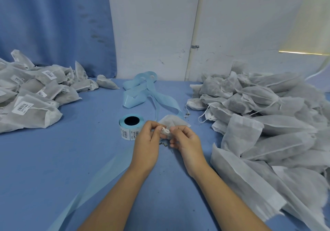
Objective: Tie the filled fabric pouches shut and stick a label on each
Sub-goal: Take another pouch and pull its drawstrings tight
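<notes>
Blue cloth (pixel 53 159) meets a white wall (pixel 151 25); left hand (pixel 148 142) and right hand (pixel 186 141) pinch a pouch (pixel 172 122).

Pinches the gathered neck of a grey pouch (pixel 172 121), wound with a white drawstring (pixel 165 130), using left hand (pixel 147 142) and right hand (pixel 186 141) together, just right of the label roll (pixel 131 124). Shows, behind the roll, a loose tangle of pale blue backing strip (pixel 141 91) on the blue table (pixel 53 159). Shows labelled pouches (pixel 32 95) heaped well left of the roll, unlabelled pouches (pixel 267 123) heaped well right.
</notes>
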A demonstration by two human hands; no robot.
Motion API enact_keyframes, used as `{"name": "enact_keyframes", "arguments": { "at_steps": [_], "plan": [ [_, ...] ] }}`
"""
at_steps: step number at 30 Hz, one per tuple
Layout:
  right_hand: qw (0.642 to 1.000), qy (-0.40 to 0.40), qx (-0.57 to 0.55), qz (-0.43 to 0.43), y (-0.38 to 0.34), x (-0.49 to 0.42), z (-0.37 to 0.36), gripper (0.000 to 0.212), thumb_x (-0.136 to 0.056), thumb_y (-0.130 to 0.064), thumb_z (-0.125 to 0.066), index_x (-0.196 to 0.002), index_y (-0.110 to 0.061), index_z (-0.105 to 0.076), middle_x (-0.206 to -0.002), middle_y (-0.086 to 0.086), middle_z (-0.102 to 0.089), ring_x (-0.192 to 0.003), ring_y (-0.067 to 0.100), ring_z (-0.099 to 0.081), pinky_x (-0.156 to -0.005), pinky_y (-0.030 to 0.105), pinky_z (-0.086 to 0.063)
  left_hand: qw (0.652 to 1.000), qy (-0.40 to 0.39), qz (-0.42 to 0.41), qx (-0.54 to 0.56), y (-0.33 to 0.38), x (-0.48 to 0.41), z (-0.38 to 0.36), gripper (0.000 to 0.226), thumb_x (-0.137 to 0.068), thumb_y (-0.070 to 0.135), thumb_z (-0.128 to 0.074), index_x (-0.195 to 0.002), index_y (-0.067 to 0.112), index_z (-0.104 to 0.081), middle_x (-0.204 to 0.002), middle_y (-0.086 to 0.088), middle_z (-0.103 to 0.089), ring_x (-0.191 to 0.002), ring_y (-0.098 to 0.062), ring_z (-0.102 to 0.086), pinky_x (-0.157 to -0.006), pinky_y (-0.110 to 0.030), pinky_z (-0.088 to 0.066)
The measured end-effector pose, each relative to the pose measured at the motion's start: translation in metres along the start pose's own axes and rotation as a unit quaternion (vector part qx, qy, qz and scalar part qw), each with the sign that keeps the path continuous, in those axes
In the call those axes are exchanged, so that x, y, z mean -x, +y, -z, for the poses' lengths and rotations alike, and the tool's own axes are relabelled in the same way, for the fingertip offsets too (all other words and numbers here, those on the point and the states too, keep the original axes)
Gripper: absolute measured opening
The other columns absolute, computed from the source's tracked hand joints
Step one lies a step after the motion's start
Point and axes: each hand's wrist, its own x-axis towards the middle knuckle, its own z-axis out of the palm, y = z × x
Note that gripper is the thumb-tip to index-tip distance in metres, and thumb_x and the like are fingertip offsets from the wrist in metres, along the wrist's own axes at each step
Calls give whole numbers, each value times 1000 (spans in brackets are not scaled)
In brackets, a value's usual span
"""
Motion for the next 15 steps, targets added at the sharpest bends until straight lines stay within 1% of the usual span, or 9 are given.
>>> {"name": "enact_keyframes", "arguments": {
  "at_steps": [2,4,6,8,10,13,15],
  "plan": [
    [1000,-2,11,-4,0,0,-1,16,-91,-17,-63,-79,-8,-59,-69,2,-60,-58,10,-51,-58,21,-47,1000,0,-4,-3,1,0,0,16,-98,11,-48,-85,17,-56,-72,16,-68,-69,3,-63,-63,-7,-44],
    [999,-8,32,-8,0,0,-2,18,-90,-21,-65,-81,-6,-63,-69,-1,-65,-61,9,-55,-61,21,-48,1000,1,-9,-11,2,1,0,17,-98,11,-49,-84,18,-56,-71,17,-67,-67,6,-61,-63,-6,-43],
    [999,-16,41,-4,1,1,-2,13,-89,-16,-66,-81,-6,-65,-72,1,-68,-65,9,-56,-63,20,-49,1000,1,-9,-18,3,1,-1,16,-98,11,-50,-85,18,-57,-71,15,-66,-66,6,-60,-62,-6,-43],
    [999,-19,32,3,1,2,-1,12,-88,-8,-66,-76,-8,-65,-71,0,-68,-64,10,-56,-63,17,-49,1000,-5,-7,-25,3,1,-1,15,-97,12,-50,-85,18,-57,-72,16,-66,-67,5,-61,-63,-7,-43],
    [1000,-11,7,8,1,2,2,11,-87,-5,-66,-77,-7,-64,-69,1,-66,-66,12,-56,-64,18,-47,999,-13,-16,-37,3,2,-1,14,-97,12,-52,-86,18,-59,-74,12,-67,-70,2,-62,-64,-8,-44],
    [998,-15,-56,4,0,0,5,11,-88,-6,-62,-77,-7,-64,-68,4,-61,-67,15,-52,-67,21,-45,995,-29,-45,-82,3,2,-2,11,-95,10,-54,-90,14,-63,-84,4,-67,-78,-4,-61,-68,-10,-44],
    [994,-21,-106,-5,0,0,6,18,-90,-7,-60,-73,-9,-65,-64,1,-60,-61,11,-53,-67,22,-45,993,-37,-60,-95,3,2,-1,10,-94,6,-56,-92,10,-65,-88,2,-65,-80,1,-59,-69,-8,-43]
  ]
}}
